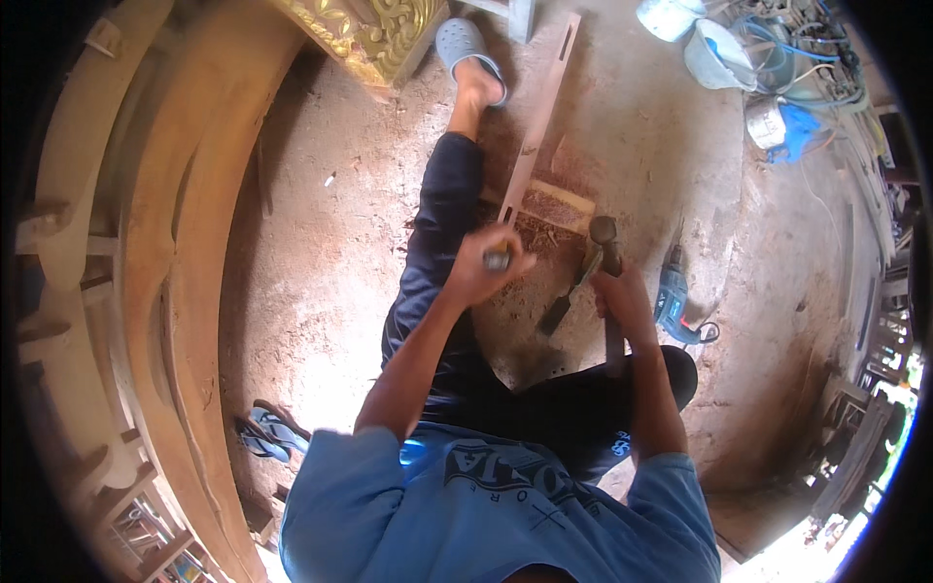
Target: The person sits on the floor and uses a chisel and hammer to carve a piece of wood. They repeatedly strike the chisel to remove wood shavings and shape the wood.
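My left hand [483, 264] is closed around a chisel [498, 260], seen almost end-on from its handle; the blade is hidden below the fist. That fist is over the near end of a long narrow wooden strip [537, 126], which has slots cut near both ends. The strip rests across a short wooden block [559, 204]. To the right, my right hand [624, 299] grips a hammer [604, 231] by its handle, head pointing away from me. Between my hands, a second tool with a dark handle [555, 315] lies on the floor.
A blue-green power drill [671, 303] lies right of my right hand. Long curved wooden boards [194, 243] stand along the left. A gold carved panel [374, 39] is at the top, and buckets [719, 58] with cables at the far right. Sandals [272, 432] lie lower left.
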`<action>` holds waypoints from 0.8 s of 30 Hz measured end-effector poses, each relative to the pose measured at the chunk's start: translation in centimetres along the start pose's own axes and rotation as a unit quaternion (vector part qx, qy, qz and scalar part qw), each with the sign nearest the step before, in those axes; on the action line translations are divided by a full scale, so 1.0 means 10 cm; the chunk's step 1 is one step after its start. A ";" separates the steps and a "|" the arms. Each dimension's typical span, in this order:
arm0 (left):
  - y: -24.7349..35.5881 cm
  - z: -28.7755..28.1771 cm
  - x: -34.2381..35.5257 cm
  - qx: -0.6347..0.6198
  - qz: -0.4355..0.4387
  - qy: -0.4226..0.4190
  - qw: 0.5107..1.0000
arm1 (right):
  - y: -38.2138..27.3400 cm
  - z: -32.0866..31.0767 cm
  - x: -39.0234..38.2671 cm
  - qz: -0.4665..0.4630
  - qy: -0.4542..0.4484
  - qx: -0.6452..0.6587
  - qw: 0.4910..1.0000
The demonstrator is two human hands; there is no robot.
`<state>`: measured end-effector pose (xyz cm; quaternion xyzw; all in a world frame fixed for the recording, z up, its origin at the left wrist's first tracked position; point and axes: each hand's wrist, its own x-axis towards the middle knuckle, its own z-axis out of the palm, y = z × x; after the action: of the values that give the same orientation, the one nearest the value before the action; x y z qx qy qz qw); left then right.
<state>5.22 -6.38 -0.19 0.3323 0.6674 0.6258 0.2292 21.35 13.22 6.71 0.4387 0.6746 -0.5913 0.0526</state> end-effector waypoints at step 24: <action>0.35 -0.53 1.16 -0.361 -0.030 0.096 0.927 | -0.09 0.15 0.09 0.042 -0.007 0.045 0.998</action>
<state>-5.88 -1.55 5.09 0.1446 0.4246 0.8464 0.2873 19.55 12.50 6.40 0.4642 0.6283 -0.6213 0.0620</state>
